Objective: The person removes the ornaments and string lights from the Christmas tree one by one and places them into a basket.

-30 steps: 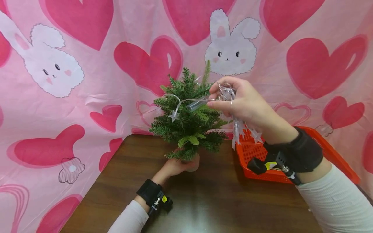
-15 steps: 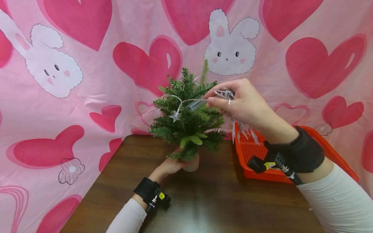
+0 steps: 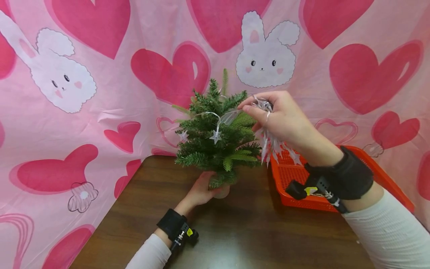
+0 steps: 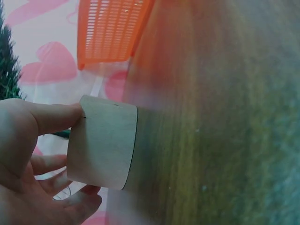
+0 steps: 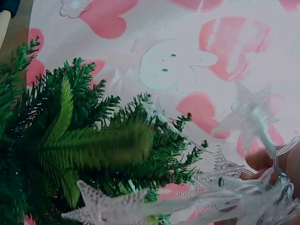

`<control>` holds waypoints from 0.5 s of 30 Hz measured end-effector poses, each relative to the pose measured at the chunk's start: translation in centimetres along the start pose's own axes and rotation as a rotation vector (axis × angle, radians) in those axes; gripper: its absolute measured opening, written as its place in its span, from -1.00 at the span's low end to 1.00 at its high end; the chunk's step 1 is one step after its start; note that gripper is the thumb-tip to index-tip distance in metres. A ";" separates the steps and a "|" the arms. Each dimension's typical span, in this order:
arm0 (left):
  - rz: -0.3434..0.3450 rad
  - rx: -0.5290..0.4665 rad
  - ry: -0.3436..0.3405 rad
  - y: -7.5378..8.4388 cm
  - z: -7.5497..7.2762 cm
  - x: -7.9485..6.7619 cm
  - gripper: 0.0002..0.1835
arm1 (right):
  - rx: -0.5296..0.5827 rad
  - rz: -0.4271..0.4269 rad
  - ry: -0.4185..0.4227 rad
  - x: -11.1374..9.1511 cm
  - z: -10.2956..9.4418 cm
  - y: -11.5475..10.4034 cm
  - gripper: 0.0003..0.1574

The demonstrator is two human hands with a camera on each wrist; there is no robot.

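A small artificial Christmas tree (image 3: 201, 151) stands upright on the table. My left hand (image 3: 199, 190) grips its round pale base (image 3: 223, 192), thumb and fingers spread around the wall (image 4: 103, 143) in the left wrist view. Beside the upper branches, my right hand (image 3: 283, 117) holds a bunched string of clear star lights (image 3: 270, 145), whose loose stars dangle below the palm. From those fingers the wire runs across the tree, where one star (image 3: 216, 136) hangs in front and another (image 3: 183, 136) at the left. Close up, stars (image 5: 251, 115) surround the right fingertips.
An orange perforated basket (image 3: 292, 179) sits at the table's right side, partly behind my right wrist. The brown wooden table (image 3: 262, 235) runs back to a pink cloth (image 3: 161, 22) with hearts and rabbits.
The tree has turned on the spot: its front star has shifted right, the tall rear sprig left, and a second star shows at left. My right hand stays nearly in place.
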State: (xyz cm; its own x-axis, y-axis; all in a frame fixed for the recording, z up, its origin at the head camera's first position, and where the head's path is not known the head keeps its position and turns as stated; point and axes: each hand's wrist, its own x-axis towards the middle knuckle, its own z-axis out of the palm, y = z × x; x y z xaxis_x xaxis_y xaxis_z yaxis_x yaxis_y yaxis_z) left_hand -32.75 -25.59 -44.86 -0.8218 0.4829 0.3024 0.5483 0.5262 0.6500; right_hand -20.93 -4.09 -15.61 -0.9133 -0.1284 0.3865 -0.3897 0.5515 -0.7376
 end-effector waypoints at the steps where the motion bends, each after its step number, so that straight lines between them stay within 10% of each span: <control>1: -0.007 0.019 -0.002 0.1 0.0 0.0 -0.37 | -0.004 0.015 -0.004 0.0 0.0 0.0 -0.70; 15: -0.040 0.088 0.041 0.1 0.3 0.3 -0.30 | -0.043 0.055 0.010 0.6 0.2 0.4 -0.72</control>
State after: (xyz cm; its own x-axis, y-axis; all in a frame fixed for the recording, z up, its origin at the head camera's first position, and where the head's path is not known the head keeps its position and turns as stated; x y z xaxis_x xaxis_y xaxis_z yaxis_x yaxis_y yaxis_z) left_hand -32.87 -25.16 -44.90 -0.8482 0.4317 0.3070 0.5247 0.6047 0.5992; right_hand -21.61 -4.11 -15.74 -0.9320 -0.0888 0.3515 -0.3330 0.5928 -0.7333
